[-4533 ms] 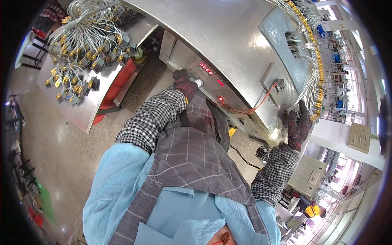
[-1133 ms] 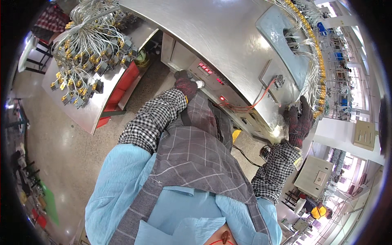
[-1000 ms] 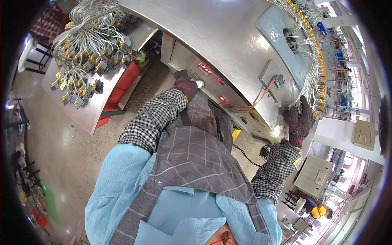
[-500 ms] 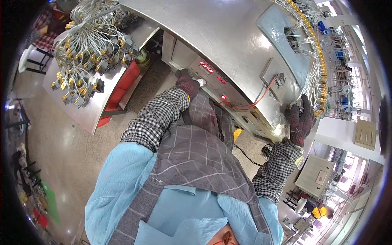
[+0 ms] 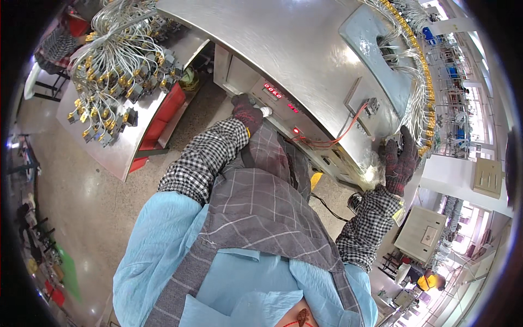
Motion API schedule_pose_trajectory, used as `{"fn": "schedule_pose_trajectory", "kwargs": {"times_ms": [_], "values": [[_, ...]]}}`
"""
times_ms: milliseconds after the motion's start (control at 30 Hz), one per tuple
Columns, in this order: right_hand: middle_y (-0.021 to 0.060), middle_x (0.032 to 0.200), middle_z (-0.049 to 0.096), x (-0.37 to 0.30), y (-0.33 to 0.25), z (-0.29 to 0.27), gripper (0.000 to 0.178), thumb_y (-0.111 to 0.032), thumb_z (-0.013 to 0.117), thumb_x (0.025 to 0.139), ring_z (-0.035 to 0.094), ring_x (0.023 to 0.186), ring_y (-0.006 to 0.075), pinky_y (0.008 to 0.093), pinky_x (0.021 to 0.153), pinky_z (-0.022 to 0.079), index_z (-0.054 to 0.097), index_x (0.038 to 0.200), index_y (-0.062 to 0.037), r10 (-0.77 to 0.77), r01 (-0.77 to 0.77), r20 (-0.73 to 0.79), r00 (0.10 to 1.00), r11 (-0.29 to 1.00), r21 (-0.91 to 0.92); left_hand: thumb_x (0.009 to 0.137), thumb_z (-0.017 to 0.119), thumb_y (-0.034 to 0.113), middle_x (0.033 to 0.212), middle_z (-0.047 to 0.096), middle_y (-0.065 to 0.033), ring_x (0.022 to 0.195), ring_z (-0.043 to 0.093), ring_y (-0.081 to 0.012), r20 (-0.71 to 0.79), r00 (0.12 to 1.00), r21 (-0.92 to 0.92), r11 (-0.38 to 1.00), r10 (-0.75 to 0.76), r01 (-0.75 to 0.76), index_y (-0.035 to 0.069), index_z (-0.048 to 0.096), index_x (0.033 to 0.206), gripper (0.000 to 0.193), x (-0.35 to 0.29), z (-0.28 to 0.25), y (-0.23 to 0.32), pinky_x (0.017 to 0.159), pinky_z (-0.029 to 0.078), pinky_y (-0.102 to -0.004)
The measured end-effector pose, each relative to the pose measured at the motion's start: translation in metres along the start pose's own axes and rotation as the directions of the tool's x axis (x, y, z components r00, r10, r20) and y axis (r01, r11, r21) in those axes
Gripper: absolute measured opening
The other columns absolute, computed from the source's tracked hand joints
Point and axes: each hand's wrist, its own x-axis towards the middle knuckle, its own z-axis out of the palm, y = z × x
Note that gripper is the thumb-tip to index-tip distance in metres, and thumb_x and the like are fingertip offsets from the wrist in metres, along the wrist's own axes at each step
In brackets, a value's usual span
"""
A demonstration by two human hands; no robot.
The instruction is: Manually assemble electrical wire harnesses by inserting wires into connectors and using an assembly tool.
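My left hand [image 5: 248,114], in a dark red and black knitted glove, is at the front panel of a metal workbench. Its fingers curl beside a white round knob-like part [image 5: 266,111]; what lies inside them is hidden. At the bench's right end, my right hand [image 5: 400,163], gloved alike, rests by the edge with its fingers apart. Beside it hang white wires [image 5: 417,111] with a row of yellow connectors [image 5: 430,98]. Clear plastic [image 5: 371,171] shines on the bench corner near that hand.
Red digits glow on a panel display [image 5: 272,90]. A red cable [image 5: 354,121] runs over the bench top [image 5: 261,32] to a small fixture [image 5: 371,106]. A grey-blue plate [image 5: 376,60] lies farther back. At left, a bundle of wired connectors [image 5: 117,82] covers a second table [image 5: 90,136].
The view has shifted very slightly. Both my hands stay at nearly the same places. At the far upper left, a person in a checked sleeve has moved.
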Motion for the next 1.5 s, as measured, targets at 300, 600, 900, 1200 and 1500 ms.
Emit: {"fn": "schedule_pose_trajectory", "kwargs": {"times_ms": [300, 600, 900, 1200, 1500], "values": [[0.013, 0.129, 0.061, 0.001, 0.001, 0.0, 0.054, -0.04, 0.063, 0.09, 0.056, 0.117, 0.0313, 0.0434, 0.104, 0.039, 0.057, 0.133, -0.0082, 0.002, -0.002, -0.006, 1.0, 1.0, 0.01, 0.069, 0.087, 0.026, 0.112, 0.066, -0.0217, 0.105, 0.063, -0.0333, 0.057, 0.994, 0.029, 0.996, 0.088, -0.09, -0.003, 0.059, 0.118, 0.064, 0.014, -0.009, -0.014, 0.091, 0.051, -0.0423], [0.0138, 0.129, 0.06, 0.0, -0.008, -0.002, 0.052, -0.038, 0.062, 0.09, 0.055, 0.12, 0.0327, 0.0438, 0.105, 0.038, 0.057, 0.133, -0.0085, 0.007, -0.007, -0.005, 1.0, 1.0, -0.024, 0.075, 0.083, 0.026, 0.115, 0.065, -0.0239, 0.106, 0.063, -0.0346, 0.059, 0.998, 0.021, 1.0, -0.024, 0.022, -0.005, 0.057, 0.12, 0.06, 0.006, -0.015, -0.001, 0.09, 0.052, -0.0417], [0.0127, 0.131, 0.059, 0.003, -0.008, -0.004, 0.052, -0.038, 0.063, 0.088, 0.054, 0.12, 0.0328, 0.0441, 0.106, 0.037, 0.058, 0.132, -0.0096, 0.045, -0.045, 0.008, 0.999, 0.999, 0.011, 0.073, 0.085, 0.028, 0.115, 0.064, -0.023, 0.108, 0.062, -0.0337, 0.059, 0.997, 0.053, 0.998, 0.041, -0.044, -0.004, 0.056, 0.122, 0.065, 0.013, -0.015, -0.006, 0.093, 0.05, -0.0422], [0.0125, 0.131, 0.06, -0.001, -0.004, -0.004, 0.053, -0.039, 0.062, 0.089, 0.053, 0.122, 0.0323, 0.0443, 0.107, 0.036, 0.058, 0.132, -0.0084, 0.002, -0.002, -0.021, 1.0, 1.0, -0.02, 0.072, 0.085, 0.024, 0.116, 0.064, -0.0228, 0.108, 0.061, -0.0337, 0.128, 0.991, -0.034, 0.998, 0.047, -0.043, -0.005, 0.058, 0.12, 0.062, 0.002, -0.023, 0.006, 0.093, 0.05, -0.0409], [0.0121, 0.131, 0.06, -0.003, -0.002, -0.003, 0.054, -0.041, 0.063, 0.089, 0.053, 0.121, 0.0318, 0.0442, 0.106, 0.036, 0.058, 0.132, -0.0088, 0.047, -0.047, -0.008, 0.999, 0.999, 0.0, 0.067, 0.087, 0.025, 0.108, 0.065, -0.0182, 0.103, 0.063, -0.0301, 0.1, 0.995, -0.036, 0.999, -0.023, 0.027, 0.002, 0.062, 0.11, 0.054, -0.003, -0.023, 0.014, 0.091, 0.051, -0.0401]]}}
